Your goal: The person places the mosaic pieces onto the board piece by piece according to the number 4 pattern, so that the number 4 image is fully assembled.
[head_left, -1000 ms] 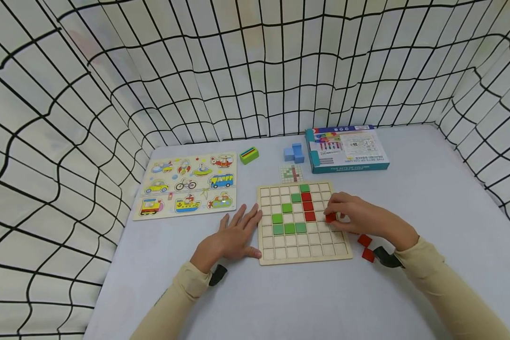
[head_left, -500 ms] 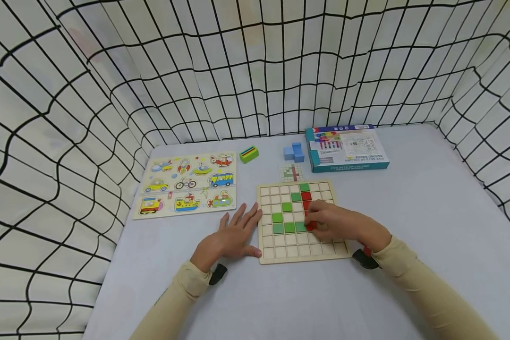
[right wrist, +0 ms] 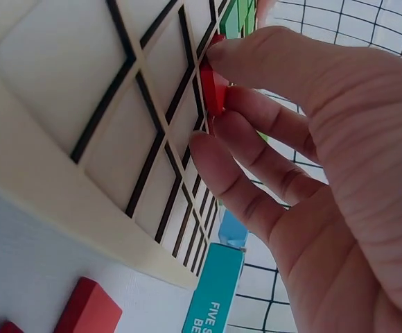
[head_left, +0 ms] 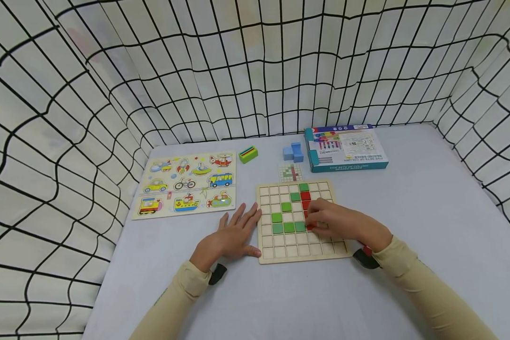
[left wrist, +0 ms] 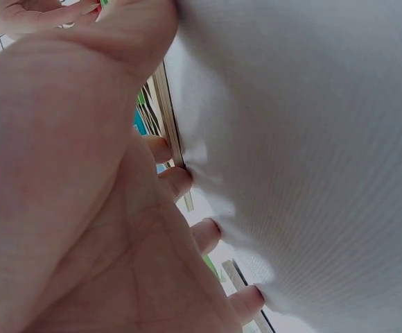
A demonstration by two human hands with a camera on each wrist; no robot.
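Note:
My right hand [head_left: 340, 222] pinches a red square tile [right wrist: 215, 87] between thumb and fingers, as the right wrist view shows. The tile stands tilted at a cell of the wooden grid board [head_left: 297, 251], right beside the green row's right end and below the column of red tiles [head_left: 305, 195]. Green tiles [head_left: 286, 207] form a stepped line and a short row in other cells. My left hand [head_left: 229, 238] lies with fingers spread on the white tabletop, its fingertips and thumb at the board's left edge. The right hand covers part of the red column and nearby cells.
Loose red tiles [right wrist: 90, 309] lie right of the board, mostly hidden under my right wrist in the head view. A small pattern card [head_left: 290, 173], blue blocks [head_left: 293, 153], a green block [head_left: 248, 154], a boxed set [head_left: 349, 148] and a picture puzzle [head_left: 187, 184] lie behind and left.
My right hand has moved left across the board, bringing the red tile from its right side to the cell below the red column. The left hand has stayed in place.

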